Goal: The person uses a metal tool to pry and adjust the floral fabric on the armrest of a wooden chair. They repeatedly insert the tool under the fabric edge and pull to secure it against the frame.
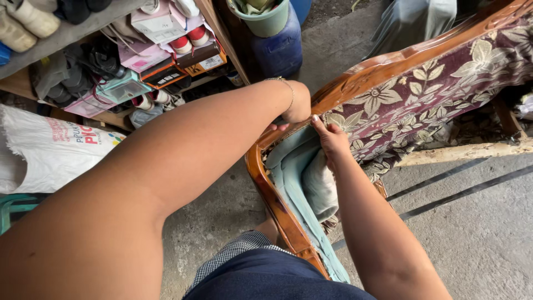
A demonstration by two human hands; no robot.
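Observation:
A wooden-framed seat with floral maroon upholstery (433, 83) lies tipped on the concrete floor. Its carved brown frame (272, 194) curves around a pale teal fabric lining (291, 166) and a roll of grey-white padding (322, 186). My left hand (297, 108), with a thin bracelet on the wrist, reaches over the frame's corner, its fingers hidden behind the wood. My right hand (332, 141) presses into the teal fabric beside the padding, fingers tucked against the floral cloth.
Shelves (72, 33) at the upper left hold shoes and shoe boxes (161, 25). A white woven sack (50, 150) lies below them. A blue drum (280, 47) with a green bucket (264, 16) on top stands at the back. Grey concrete floor (477, 233) lies to the right.

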